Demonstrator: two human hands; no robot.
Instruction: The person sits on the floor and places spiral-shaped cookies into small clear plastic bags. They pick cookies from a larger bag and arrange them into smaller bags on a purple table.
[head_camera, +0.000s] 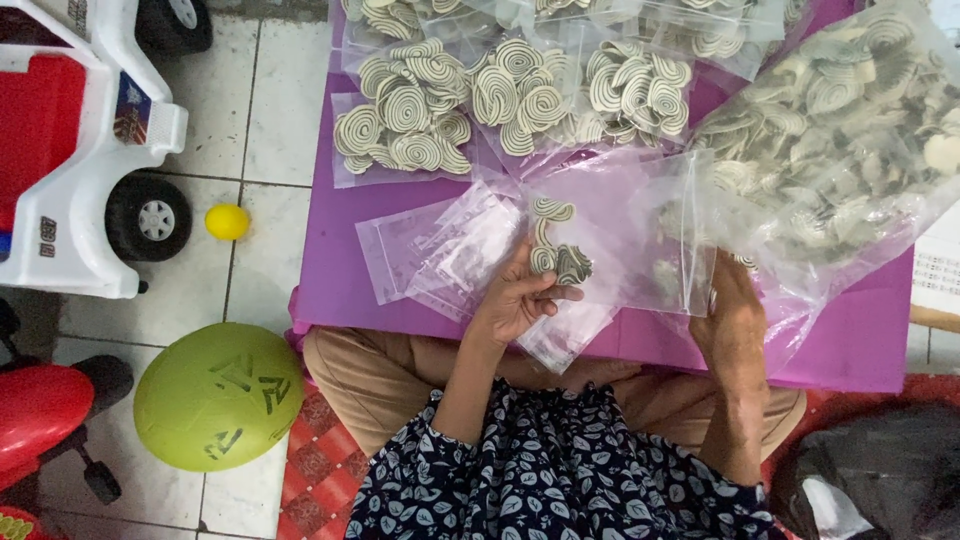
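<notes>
Fingers of our left hand pinched brittle spiral biscuits edgewise; right hand, at three o'clock, gripped the bulk bag.

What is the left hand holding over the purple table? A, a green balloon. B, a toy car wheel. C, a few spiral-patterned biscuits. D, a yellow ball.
C: the left hand grips a few spiral biscuits above the purple table, while the yellow ball lies on the floor well to the side.
</notes>
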